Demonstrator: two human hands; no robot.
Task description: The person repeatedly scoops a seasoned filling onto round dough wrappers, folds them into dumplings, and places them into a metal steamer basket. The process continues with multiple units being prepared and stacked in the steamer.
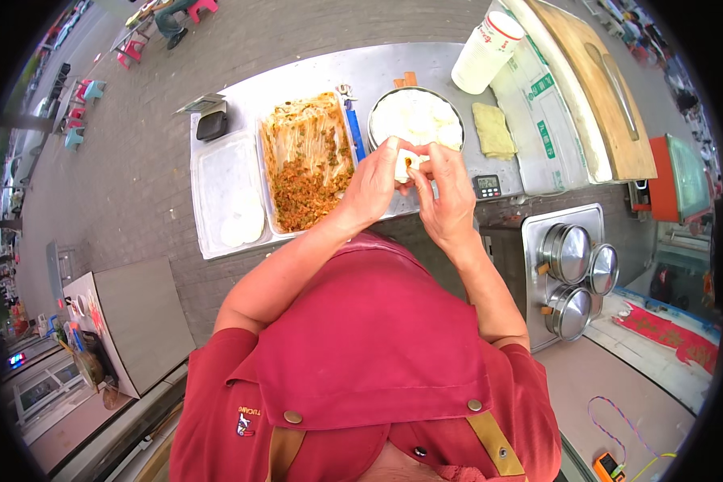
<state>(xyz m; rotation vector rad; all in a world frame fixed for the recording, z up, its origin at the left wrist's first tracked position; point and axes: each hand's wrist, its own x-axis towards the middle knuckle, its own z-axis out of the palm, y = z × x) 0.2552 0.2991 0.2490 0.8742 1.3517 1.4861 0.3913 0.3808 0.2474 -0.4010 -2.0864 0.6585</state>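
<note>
Between both hands, just in front of the round metal steamer (370,128), is a small white dough bun (405,167) with orange-brown filling showing at its top. My left hand (373,184) cups its side. The fingertips of my right hand (444,196) pinch the dough edge. White buns (419,117) crowd the steamer. To the left stands a plastic tub (268,202) with chopped orange-brown filling (307,202), its far end smeared. Beside that lies a shallow white tray (223,175) with pale dough (243,224) at its near end.
Stacked paper cups (485,54), a folded yellowish cloth (494,131) and a digital timer (487,187) stand right on the metal table (313,72). A blue handle (355,132) lies beside the tub. Lidded steel steamers (566,253) sit on a tray at lower right, below a wooden board (596,90).
</note>
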